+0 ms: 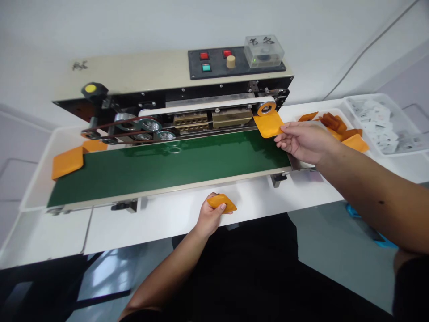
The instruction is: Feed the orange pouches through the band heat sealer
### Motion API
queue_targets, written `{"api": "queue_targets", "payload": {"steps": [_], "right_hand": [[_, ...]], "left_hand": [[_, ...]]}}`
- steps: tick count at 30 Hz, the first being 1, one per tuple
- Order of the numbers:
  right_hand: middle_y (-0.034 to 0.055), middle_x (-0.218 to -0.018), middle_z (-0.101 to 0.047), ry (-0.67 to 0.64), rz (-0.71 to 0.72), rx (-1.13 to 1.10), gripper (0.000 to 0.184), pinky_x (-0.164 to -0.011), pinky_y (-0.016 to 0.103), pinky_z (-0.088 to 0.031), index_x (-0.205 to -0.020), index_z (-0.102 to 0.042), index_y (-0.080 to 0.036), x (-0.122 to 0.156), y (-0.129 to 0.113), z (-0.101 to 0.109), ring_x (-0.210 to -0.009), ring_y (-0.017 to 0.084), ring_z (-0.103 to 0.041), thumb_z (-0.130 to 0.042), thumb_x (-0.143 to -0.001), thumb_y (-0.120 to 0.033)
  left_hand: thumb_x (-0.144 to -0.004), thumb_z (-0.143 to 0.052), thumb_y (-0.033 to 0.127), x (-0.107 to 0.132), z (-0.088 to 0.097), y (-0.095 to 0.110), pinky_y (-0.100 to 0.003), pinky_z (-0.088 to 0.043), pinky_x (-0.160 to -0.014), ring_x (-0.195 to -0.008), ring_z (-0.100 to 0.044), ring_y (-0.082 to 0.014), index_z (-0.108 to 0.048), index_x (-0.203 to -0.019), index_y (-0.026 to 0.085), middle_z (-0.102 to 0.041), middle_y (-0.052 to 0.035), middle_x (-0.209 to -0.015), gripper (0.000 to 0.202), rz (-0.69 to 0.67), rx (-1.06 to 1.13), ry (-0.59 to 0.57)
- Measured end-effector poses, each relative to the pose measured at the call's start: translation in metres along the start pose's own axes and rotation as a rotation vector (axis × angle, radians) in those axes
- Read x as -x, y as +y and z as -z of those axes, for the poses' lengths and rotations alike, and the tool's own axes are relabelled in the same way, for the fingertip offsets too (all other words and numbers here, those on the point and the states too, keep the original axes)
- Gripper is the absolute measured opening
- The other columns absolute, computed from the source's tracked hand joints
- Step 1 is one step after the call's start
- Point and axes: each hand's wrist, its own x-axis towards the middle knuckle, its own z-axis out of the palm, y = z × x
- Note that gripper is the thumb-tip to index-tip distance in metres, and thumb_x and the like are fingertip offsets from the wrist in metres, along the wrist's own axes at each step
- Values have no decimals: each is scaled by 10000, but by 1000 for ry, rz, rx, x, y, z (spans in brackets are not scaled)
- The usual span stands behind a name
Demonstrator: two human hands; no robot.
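Observation:
My right hand (304,141) pinches an orange pouch (268,125) by its edge at the right end of the sealing machine (134,74), where the pouch's top meets the feed slot above the green conveyor belt (167,167). My left hand (209,217) is closed around a second orange pouch (221,202) over the white table's front strip (161,219). At the belt's left end another orange pouch (67,162) lies half off the belt, with one more orange pouch (94,145) behind it.
A pile of orange pouches (342,129) lies in a white tray (295,114) right of the machine. Further right, a clear bin (407,152) holds small white packets. The machine's black control panel (217,62) has red and green buttons. A white catch tray (36,183) sits at left.

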Motion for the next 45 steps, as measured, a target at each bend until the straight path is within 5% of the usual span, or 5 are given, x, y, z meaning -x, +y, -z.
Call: {"api": "queue_targets", "payload": {"steps": [9,17,23,33,45], "right_hand": [[69,-838,-789,-143,-98,82,67,-569,209,-625,-1127,-700,-184,39,13,-14,-684,160,-786,-679,-1063,-194],[27,-818,-717,-496,-137,418,278,-631,288,-589,-1033,-708,-204,111,147,-15,-729,184,-746,-760,-953,-465],[69,-1103,-767,-292,105,528,360,-787,346,-608,-1219,-719,-235,108,222,-40,-903,211,-740,-726,-912,-423],[27,-845,-740,-210,272,534,275,-733,322,-523,-828,-710,-226,99,237,-49,-783,200,-673,-670,-976,-453],[21,-751,-715,-173,186,332,364,-658,299,-557,-974,-758,-205,96,245,-38,-698,182,-670,-765,-932,-567]], "left_hand": [[-828,-971,369,2,-2,2,-305,-678,-658,-789,-761,-180,-620,-965,201,-747,-46,-1009,413,28,19,9],[-864,-937,405,3,-12,7,-314,-690,-687,-878,-764,-188,-627,-1027,192,-722,-39,-1062,411,36,63,13],[-864,-924,484,3,-14,6,-342,-686,-760,-982,-771,-233,-681,-1110,189,-739,-66,-1106,455,32,3,-8],[-856,-917,558,3,-10,-2,-317,-589,-769,-798,-702,-173,-643,-1015,174,-719,-27,-917,498,-13,-240,-90],[-901,-854,601,3,-5,-3,-279,-492,-764,-833,-618,-170,-695,-1059,175,-686,-20,-923,481,-68,-339,-85]]}}
